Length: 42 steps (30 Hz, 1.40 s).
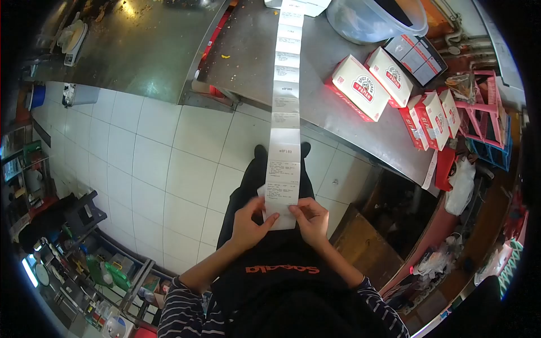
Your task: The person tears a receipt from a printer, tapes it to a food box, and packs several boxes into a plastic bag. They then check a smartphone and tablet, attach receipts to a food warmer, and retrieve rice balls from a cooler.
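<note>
A long strip of printed receipt paper (pixel 285 143) runs from a white device (pixel 315 5) at the top edge, over the steel table, down to my lap. At its lower end my left hand (pixel 251 224) pinches the left edge, thumb on top of the paper. On the right edge my right hand (pixel 310 221) holds the same strip between thumb and fingers. More paper layers show behind the end of the strip, between the hands. Faint creases cross the strip at intervals.
Red-and-white boxes (pixel 360 87) stand on the steel table (pixel 242 73), near a clear plastic tub (pixel 366 22) and a tablet-like screen (pixel 417 59). Pink and blue racks (pixel 490 107) are at the right. A cluttered shelf (pixel 129 287) stands lower left.
</note>
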{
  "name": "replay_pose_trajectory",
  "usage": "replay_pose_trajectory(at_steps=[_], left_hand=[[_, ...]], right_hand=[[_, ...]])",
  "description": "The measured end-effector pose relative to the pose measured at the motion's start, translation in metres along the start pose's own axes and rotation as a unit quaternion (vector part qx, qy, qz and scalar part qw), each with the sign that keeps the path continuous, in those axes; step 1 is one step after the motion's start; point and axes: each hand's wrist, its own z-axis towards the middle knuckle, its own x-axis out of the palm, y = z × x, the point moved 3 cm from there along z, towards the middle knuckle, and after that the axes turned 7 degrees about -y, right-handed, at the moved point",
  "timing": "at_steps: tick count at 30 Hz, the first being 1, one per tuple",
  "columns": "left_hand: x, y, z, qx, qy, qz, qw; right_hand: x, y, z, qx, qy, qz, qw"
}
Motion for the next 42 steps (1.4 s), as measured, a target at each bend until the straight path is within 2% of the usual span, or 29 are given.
replay_pose_trajectory(at_steps=[1, 2, 4, 5, 8, 11, 14, 17, 18, 19, 20, 21, 22, 25, 26, 27, 29, 31, 32, 35, 36, 37, 39, 42], left_hand=[[0.0, -0.019, 0.001, 0.143, -0.135, 0.028, 0.98], [-0.003, -0.032, 0.001, 0.279, -0.266, 0.054, 0.921], [-0.009, -0.05, -0.014, 0.398, -0.206, 0.259, 0.856], [-0.005, -0.053, -0.011, 0.454, -0.172, 0.344, 0.804], [0.001, -0.055, 0.004, 0.51, -0.135, 0.346, 0.776], [0.001, -0.057, 0.01, 0.567, -0.131, 0.36, 0.729], [-0.004, -0.055, 0.026, 0.544, -0.159, 0.322, 0.758], [-0.001, -0.058, 0.04, 0.542, -0.236, 0.333, 0.734], [0.005, -0.058, 0.045, 0.553, -0.227, 0.354, 0.719], [0.013, -0.056, 0.051, 0.567, -0.195, 0.36, 0.714], [0.024, -0.053, 0.058, 0.582, -0.16, 0.365, 0.709], [0.035, -0.052, 0.065, 0.598, -0.124, 0.368, 0.702], [0.047, -0.053, 0.073, 0.628, -0.053, 0.376, 0.679], [0.09, -0.07, 0.119, 0.636, 0.142, 0.328, 0.684], [0.1, -0.084, 0.146, 0.636, 0.151, 0.316, 0.688], [0.11, -0.103, 0.179, 0.634, 0.16, 0.307, 0.691], [0.133, -0.139, 0.238, 0.614, 0.114, 0.411, 0.664], [0.157, -0.169, 0.274, 0.6, 0.154, 0.524, 0.584], [0.167, -0.174, 0.286, 0.593, 0.187, 0.535, 0.572], [0.188, -0.153, 0.309, 0.619, 0.164, 0.505, 0.579], [0.193, -0.14, 0.312, 0.637, 0.128, 0.489, 0.582], [0.195, -0.14, 0.304, 0.596, 0.143, 0.518, 0.597], [0.198, -0.133, 0.305, 0.613, 0.095, 0.559, 0.551], [0.191, -0.136, 0.306, 0.637, 0.138, 0.489, 0.58]], right_hand=[[0.0, 0.0, 0.002, -0.004, -0.011, -0.026, 1.0], [0.0, 0.0, 0.005, -0.008, -0.023, -0.051, 0.998], [0.006, -0.001, -0.011, -0.037, -0.008, -0.083, 0.996], [0.004, -0.001, -0.009, -0.059, -0.005, -0.11, 0.992], [-0.005, 0.022, 0.002, -0.192, 0.024, -0.22, 0.956], [-0.009, 0.032, 0.008, -0.212, 0.053, -0.242, 0.945], [-0.016, 0.014, 0.026, -0.199, 0.025, -0.296, 0.934], [-0.026, -0.015, 0.057, -0.251, -0.082, -0.423, 0.867], [-0.028, -0.012, 0.062, -0.199, -0.069, -0.377, 0.902], [-0.032, -0.01, 0.067, -0.094, -0.038, -0.264, 0.959], [-0.038, -0.006, 0.069, 0.013, -0.008, -0.142, 0.99], [-0.041, -0.001, 0.072, 0.116, 0.021, -0.013, 0.993], [-0.046, 0.002, 0.077, 0.135, 0.005, 0.01, 0.991], [-0.09, -0.009, 0.102, 0.045, -0.12, -0.063, 0.99], [-0.109, -0.01, 0.11, 0.037, -0.184, -0.065, 0.98], [-0.123, -0.01, 0.118, 0.045, -0.207, -0.049, 0.976], [-0.145, -0.01, 0.134, 0.06, -0.254, -0.012, 0.965], [-0.149, 0.001, 0.149, 0.057, -0.258, 0.035, 0.964], [-0.146, 0.007, 0.158, 0.054, -0.26, 0.06, 0.962], [-0.144, 0.023, 0.186, 0.071, -0.295, 0.115, 0.946], [-0.142, 0.024, 0.197, 0.067, -0.316, 0.132, 0.937], [-0.139, 0.023, 0.209, 0.063, -0.336, 0.15, 0.927], [-0.138, 0.013, 0.228, 0.042, -0.394, 0.135, 0.908], [-0.142, 0.005, 0.243, 0.018, -0.43, 0.108, 0.896]])
